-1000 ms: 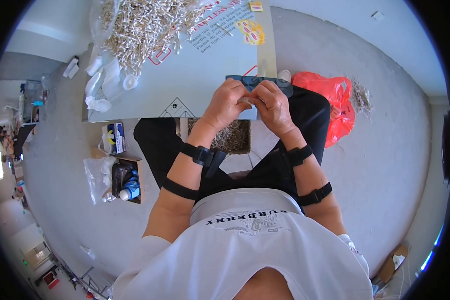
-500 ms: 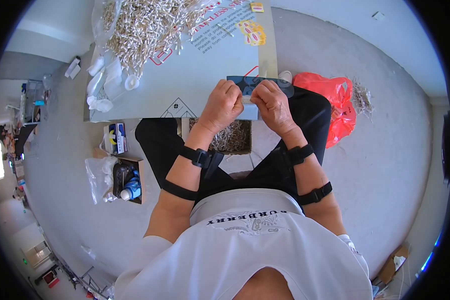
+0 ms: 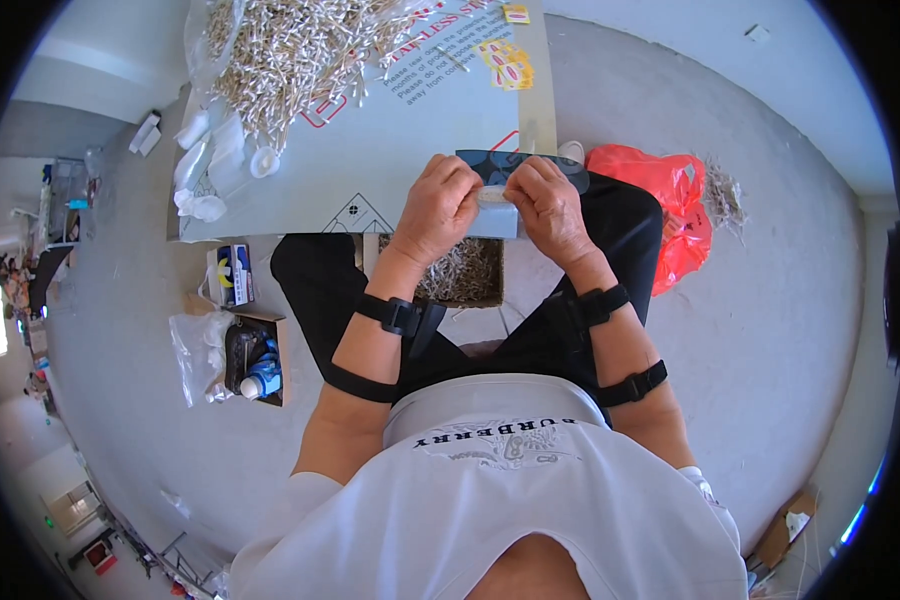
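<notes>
The left hand (image 3: 436,208) and right hand (image 3: 550,212) pinch a small white strip (image 3: 492,195) between them. Cotton swabs (image 3: 285,60) lie on the table (image 3: 305,195).

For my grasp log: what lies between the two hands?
A small whitish strip, material unclear, spans from left hand to right hand in the head view.
</notes>
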The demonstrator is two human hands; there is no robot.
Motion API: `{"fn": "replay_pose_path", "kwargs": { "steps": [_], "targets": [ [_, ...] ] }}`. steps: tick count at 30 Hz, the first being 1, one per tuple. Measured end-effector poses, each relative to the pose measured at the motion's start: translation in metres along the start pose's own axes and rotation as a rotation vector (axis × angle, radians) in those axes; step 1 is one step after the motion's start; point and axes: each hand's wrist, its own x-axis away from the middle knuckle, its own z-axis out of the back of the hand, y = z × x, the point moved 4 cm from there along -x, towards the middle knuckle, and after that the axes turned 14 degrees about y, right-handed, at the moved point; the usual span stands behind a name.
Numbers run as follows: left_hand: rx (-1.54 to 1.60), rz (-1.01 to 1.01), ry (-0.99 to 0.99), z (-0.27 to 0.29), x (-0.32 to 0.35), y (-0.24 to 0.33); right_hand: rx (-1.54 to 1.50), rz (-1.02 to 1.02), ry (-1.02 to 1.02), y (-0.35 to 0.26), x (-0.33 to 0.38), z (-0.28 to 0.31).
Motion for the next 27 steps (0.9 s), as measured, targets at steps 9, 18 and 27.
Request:
{"fn": "replay_pose_path", "kwargs": {
  "steps": [9, 18, 27],
  "targets": [
    [-0.120, -0.100, -0.026, -0.008, 0.002, 0.001, 0.040, 0.147, 0.066, -0.017, -0.009, -0.014],
    [-0.110, -0.053, 0.001, -0.008, 0.004, -0.003, 0.065, 0.131, 0.084, 0.000, -0.007, 0.000],
    [-0.070, -0.067, -0.007, -0.011, 0.004, 0.003, -0.045, -0.050, 0.089, 0.013, 0.007, 0.019]
  ]
}}
